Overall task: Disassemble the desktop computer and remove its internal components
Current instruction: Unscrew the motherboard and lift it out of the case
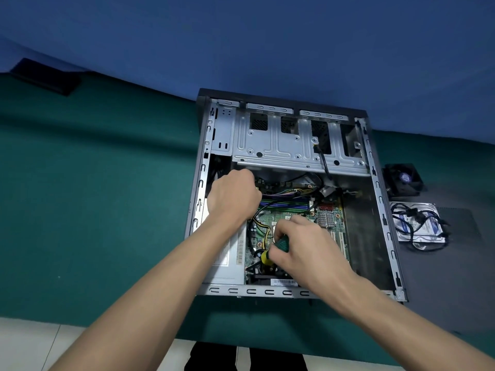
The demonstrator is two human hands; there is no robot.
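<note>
Trainee: Currently, where is the computer case [289, 145], and what state is it in?

Technician: It lies on its side on the green surface [93, 183], open face up. The circuit board [284, 219] sits in the lower middle of the case, with the power supply box [227, 261] along its left edge. A fan [403, 180] and a hard drive [417, 223] with loose cables already lie outside, just right of the case.

Trainee: What are the hands doing?

Technician: The right hand [305, 245] grasps the green handle of a screwdriver [276, 249] with curled fingers. The left hand [234, 195] is clenched over the upper left of the board, near the coloured wire bundle [284, 194]. Whether it holds a wire or connector cannot be determined; the fist hides it.

Trainee: Which relation governs the next move?

Technician: The screwdriver's long axis runs from the grip down and to the left, toward the board's lower left area. The tip itself is hidden among the parts there. The right hand is the nearer one to that point. By judgement, a fastener near the processor socket is being worked, so the shaft needs to stand squarely on the screw head before turning.
</note>
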